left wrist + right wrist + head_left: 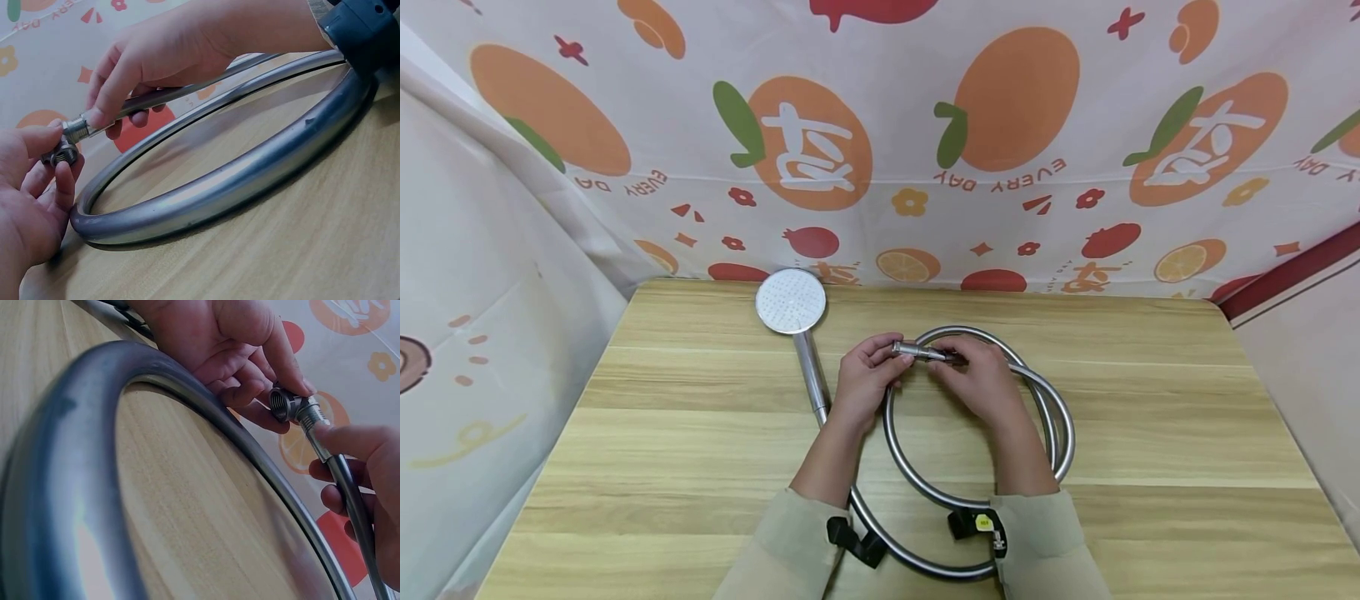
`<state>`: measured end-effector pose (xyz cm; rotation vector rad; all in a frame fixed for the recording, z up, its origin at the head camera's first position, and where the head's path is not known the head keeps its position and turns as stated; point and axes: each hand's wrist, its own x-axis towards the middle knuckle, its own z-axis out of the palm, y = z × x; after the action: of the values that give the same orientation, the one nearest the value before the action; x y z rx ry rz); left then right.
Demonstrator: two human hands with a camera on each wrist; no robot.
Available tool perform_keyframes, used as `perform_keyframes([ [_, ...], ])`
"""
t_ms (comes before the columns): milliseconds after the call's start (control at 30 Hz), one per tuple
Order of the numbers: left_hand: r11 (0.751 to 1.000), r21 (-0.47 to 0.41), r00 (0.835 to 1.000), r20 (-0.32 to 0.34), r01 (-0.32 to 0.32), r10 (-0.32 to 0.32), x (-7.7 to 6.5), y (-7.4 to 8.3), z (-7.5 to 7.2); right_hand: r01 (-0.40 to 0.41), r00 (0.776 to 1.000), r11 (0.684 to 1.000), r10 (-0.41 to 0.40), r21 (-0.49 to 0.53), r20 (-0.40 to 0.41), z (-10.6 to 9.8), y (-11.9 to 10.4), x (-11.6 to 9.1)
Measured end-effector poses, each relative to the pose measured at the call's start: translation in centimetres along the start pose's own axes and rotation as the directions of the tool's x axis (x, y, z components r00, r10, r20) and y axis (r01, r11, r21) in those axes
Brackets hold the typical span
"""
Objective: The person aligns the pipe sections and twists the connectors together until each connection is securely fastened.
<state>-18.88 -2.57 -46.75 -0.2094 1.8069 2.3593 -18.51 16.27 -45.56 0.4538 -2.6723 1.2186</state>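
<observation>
My left hand (pixel 859 385) pinches a small metal threaded fitting (pixel 284 405) between thumb and fingers. The fitting's open mouth, with threads inside, points sideways. It sits at an angle against the silvery end sleeve (pixel 314 425) of a shower hose. On the other side, my right hand (pixel 983 382) grips the hose just behind that sleeve, thumb along it. The grey metal shower hose (pixel 917 479) loops on the table beneath both hands. Its other end runs to a round hand shower (pixel 791 302) lying left of my left hand, white spray face up.
The wooden table (pixel 1165 400) meets a fruit-print cloth (pixel 910 158) along its back edge. Pale cloth (pixel 482 275) hangs at the left. Black cameras are strapped to both wrists, and the hose passes under the forearms.
</observation>
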Motion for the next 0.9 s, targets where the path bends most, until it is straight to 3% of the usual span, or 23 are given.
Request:
perform_keyframes([
  [133,1.000,0.011,1.000,0.001,-0.003,0.003,0.03,-0.08,-0.03,0.030,1.000,0.999,-0.030,-0.017,-0.002,-0.03,0.10,-0.04],
  [433,1.000,0.006,1.000,0.009,-0.010,0.010,0.05,-0.19,-0.05,-0.033,0.999,0.999,0.033,0.015,0.000,0.00,0.03,-0.07],
  [900,1.000,0.003,1.000,0.009,0.002,-0.002,0.11,-0.16,-0.01,-0.008,1.000,1.000,0.008,0.007,-0.007,0.19,0.30,-0.01],
])
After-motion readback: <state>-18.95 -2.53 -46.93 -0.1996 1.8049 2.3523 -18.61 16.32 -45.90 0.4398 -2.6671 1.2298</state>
